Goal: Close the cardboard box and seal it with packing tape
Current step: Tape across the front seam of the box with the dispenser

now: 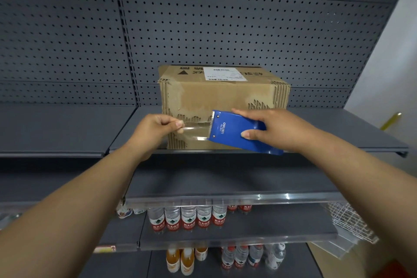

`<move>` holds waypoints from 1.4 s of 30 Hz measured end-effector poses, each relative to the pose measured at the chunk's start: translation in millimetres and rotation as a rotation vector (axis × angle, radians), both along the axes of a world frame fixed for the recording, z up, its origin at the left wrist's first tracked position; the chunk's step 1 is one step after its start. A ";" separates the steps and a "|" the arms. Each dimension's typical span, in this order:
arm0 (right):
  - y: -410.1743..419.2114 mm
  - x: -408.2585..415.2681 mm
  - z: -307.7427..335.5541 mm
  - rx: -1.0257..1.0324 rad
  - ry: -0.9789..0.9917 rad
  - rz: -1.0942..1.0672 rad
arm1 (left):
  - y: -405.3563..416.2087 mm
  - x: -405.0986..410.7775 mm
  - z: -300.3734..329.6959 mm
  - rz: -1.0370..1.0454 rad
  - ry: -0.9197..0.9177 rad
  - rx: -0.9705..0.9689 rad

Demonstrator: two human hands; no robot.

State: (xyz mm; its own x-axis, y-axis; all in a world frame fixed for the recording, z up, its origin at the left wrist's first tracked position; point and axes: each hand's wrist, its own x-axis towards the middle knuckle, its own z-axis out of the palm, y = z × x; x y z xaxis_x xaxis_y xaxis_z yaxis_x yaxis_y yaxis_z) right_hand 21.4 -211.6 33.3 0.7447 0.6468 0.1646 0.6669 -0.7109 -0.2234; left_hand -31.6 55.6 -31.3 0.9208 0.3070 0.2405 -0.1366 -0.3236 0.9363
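The left hand (155, 130) pinches the free end of the clear packing tape (195, 131) between thumb and curled fingers. The right hand (275, 130) grips the blue tape dispenser (239, 133), thumb on its near edge and fingers over the far edge. The strip runs level between the two hands, its long axis left to right, with the dispenser's toothed edge facing the left fingers.

The cardboard box (223, 97) stands just behind the stretched strip, on the grey shelf (67, 128). Both hands are about equally near it. The tape appears to hang in front of its near face, not yet pressed on, so the strip likely has to rise to the top.

The box looks closed, flaps down. Its near face is worn, the outer paper torn away to bare corrugation at the edges. A white shipping label (224, 74) sits on top.
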 end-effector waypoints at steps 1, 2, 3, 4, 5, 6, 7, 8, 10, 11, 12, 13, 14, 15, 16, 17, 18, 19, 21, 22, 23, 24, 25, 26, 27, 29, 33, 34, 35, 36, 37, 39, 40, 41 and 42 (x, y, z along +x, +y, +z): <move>-2.3 0.6 1.6 -0.009 -0.011 -0.006 | 0.6 -0.8 0.9 -0.004 -0.001 -0.002; -3.4 0.3 2.9 -0.021 -0.023 -0.011 | 0.1 -1.2 0.8 -0.005 -0.001 -0.006; -3.5 -0.4 4.4 -0.028 -0.034 -0.015 | -1.5 -1.2 1.2 -0.005 -0.008 -0.007; -3.4 -1.0 5.6 -0.031 -0.041 -0.018 | -3.1 -1.1 1.8 -0.004 -0.015 -0.005; -2.9 -1.5 6.0 -0.032 -0.049 -0.020 | -4.2 -1.6 2.3 -0.005 -0.023 -0.004; -2.2 -2.1 6.4 -0.034 -0.060 -0.024 | -4.7 -2.0 2.6 -0.004 -0.031 -0.002; -1.2 -2.8 6.5 -0.037 -0.075 -0.032 | -4.6 -2.2 2.7 0.000 -0.039 0.001; 0.0 -3.6 6.0 -0.040 -0.093 -0.038 | -4.6 -2.4 2.7 0.006 -0.044 0.008; 4.4 -6.9 3.6 -0.050 -0.135 -0.043 | -5.0 -3.0 1.3 0.014 -0.050 0.008; 6.7 -8.7 2.6 -0.059 -0.156 -0.046 | -5.6 -3.3 0.3 0.017 -0.053 0.004; 8.9 -10.0 1.7 -0.069 -0.175 -0.053 | -5.8 -3.3 -1.1 0.022 -0.056 0.002; 10.8 -11.1 1.1 -0.079 -0.189 -0.064 | -6.2 -3.5 -2.2 0.026 -0.060 0.001; 12.7 -12.3 0.8 -0.088 -0.196 -0.075 | -6.4 -3.8 -3.1 0.033 -0.064 0.001; 14.9 -13.4 0.5 -0.095 -0.204 -0.086 | -6.3 -4.3 -3.6 0.039 -0.069 0.002; 17.3 -14.7 -0.1 -0.101 -0.211 -0.094 | -6.4 -4.6 -3.6 0.048 -0.073 0.007; 19.7 -16.2 -0.8 -0.104 -0.216 -0.100 | -5.9 -4.7 -3.7 0.055 -0.076 0.012; 22.3 -17.5 -1.8 -0.105 -0.218 -0.106 | -5.2 -4.5 -3.4 0.062 -0.077 0.015; 24.8 -18.5 -3.2 -0.105 -0.220 -0.113 | -4.2 -4.3 -3.1 0.068 -0.076 0.019; 29.8 -19.6 -6.0 -0.110 -0.231 -0.126 | -2.3 -3.7 -2.5 0.084 -0.073 0.033; 32.3 -19.5 -7.5 -0.118 -0.245 -0.133 | -1.4 -3.2 -2.9 0.092 -0.076 0.039; 34.8 -19.1 -8.9 -0.128 -0.260 -0.140 | -1.1 -2.8 -3.3 0.099 -0.079 0.041; 37.0 -18.6 -9.8 -0.137 -0.274 -0.147 | -1.3 -2.6 -3.8 0.104 -0.079 0.037; 39.0 -17.9 -10.7 -0.144 -0.286 -0.152 | -1.5 -2.1 -4.4 0.105 -0.077 0.028; 40.7 -17.4 -11.5 -0.150 -0.296 -0.157 | -1.8 -1.6 -5.3 0.102 -0.072 0.015; 42.1 -16.7 -12.3 -0.155 -0.304 -0.160 | -1.8 -0.9 -6.6 0.100 -0.064 0.001; 44.5 -15.7 -13.6 -0.162 -0.317 -0.164 | -0.6 0.2 -9.0 0.094 -0.048 -0.018; 50.8 -13.9 -16.0 -0.149 -0.322 -0.170 | 4.5 3.4 -11.3 0.099 -0.046 -0.030; 52.5 -13.5 -16.2 -0.145 -0.324 -0.171 | 5.3 3.9 -11.0 0.104 -0.046 -0.026; 54.2 -12.9 -16.3 -0.141 -0.324 -0.171 | 6.1 4.7 -10.5 0.109 -0.047 -0.021; 55.6 -12.2 -16.5 -0.137 -0.322 -0.172 | 6.6 5.3 -10.0 0.113 -0.051 -0.019; 56.5 -11.7 -16.5 -0.134 -0.316 -0.174 | 6.8 5.9 -9.6 0.118 -0.056 -0.019; 57.8 -11.0 -16.0 -0.129 -0.306 -0.180 | 6.7 7.1 -8.7 0.128 -0.065 -0.021; 58.5 -10.8 -15.5 -0.130 -0.303 -0.182 | 6.7 7.6 -8.5 0.133 -0.066 -0.022; 59.1 -10.9 -14.9 -0.132 -0.301 -0.184 | 6.8 8.0 -8.4 0.138 -0.067 -0.027; 59.9 -11.2 -14.3 -0.133 -0.298 -0.186 | 7.1 8.2 -8.5 0.143 -0.070 -0.035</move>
